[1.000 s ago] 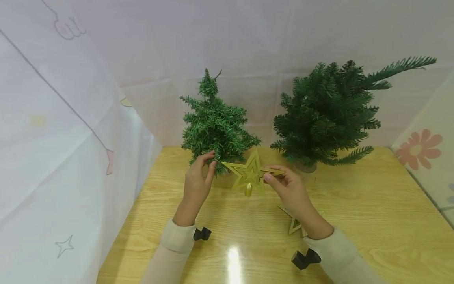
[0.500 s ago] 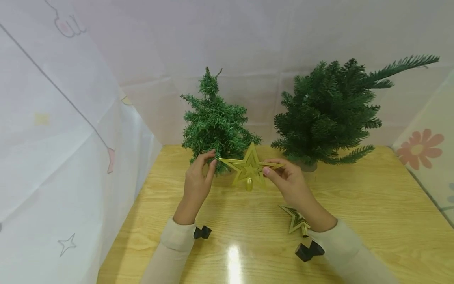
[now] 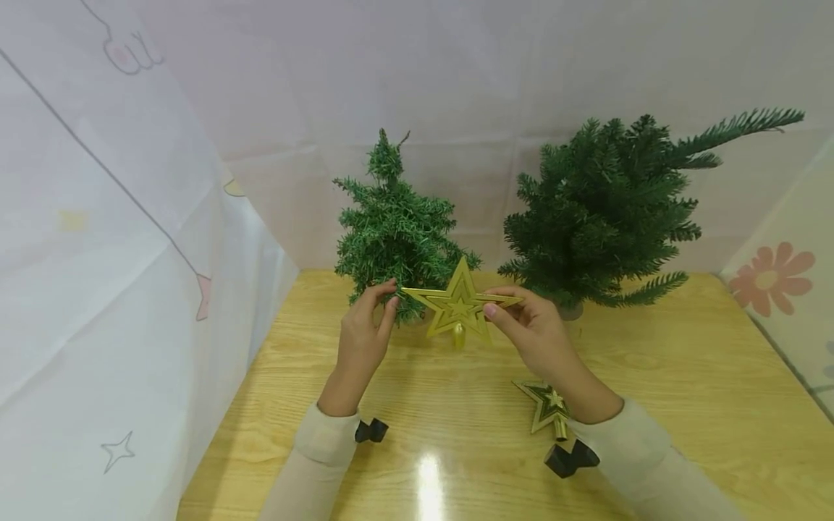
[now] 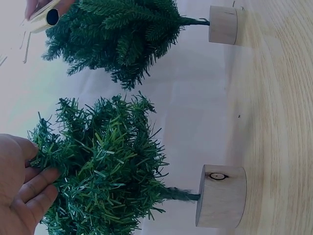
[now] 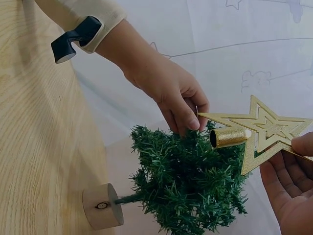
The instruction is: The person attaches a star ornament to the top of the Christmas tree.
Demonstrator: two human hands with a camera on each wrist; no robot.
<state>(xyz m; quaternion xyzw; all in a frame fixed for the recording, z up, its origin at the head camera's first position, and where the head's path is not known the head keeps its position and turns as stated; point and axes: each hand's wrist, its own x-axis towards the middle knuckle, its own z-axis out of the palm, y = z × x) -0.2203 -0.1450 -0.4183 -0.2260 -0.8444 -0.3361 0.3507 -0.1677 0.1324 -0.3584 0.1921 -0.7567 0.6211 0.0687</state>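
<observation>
A gold star tree topper (image 3: 460, 307) with a hollow tube at its base is upright above the table. My right hand (image 3: 537, 336) pinches its right point between thumb and fingers. At the star's left point is my left hand (image 3: 363, 339), with thumb and fingers loosely bent and apart, holding nothing visible. In the right wrist view the star's tip lies close to the left fingertips (image 5: 193, 122); whether they touch cannot be told. Behind the hands stands a small green artificial tree (image 3: 397, 224). A second gold star topper (image 3: 544, 407) lies on the table, partly behind the right forearm.
A fuller dark green tree (image 3: 602, 210) stands at the back right, one long branch sticking out. Both trees have round wooden bases (image 4: 222, 196). The wooden table (image 3: 456, 420) meets cloth hangings (image 3: 456, 65) at the back and sides. A black wrist device (image 3: 571, 459) sits at each cuff.
The held star has risen slightly and turned more upright, moved by my right hand. The right forearm has shifted right, showing more of the star on the table. My left hand has barely moved.
</observation>
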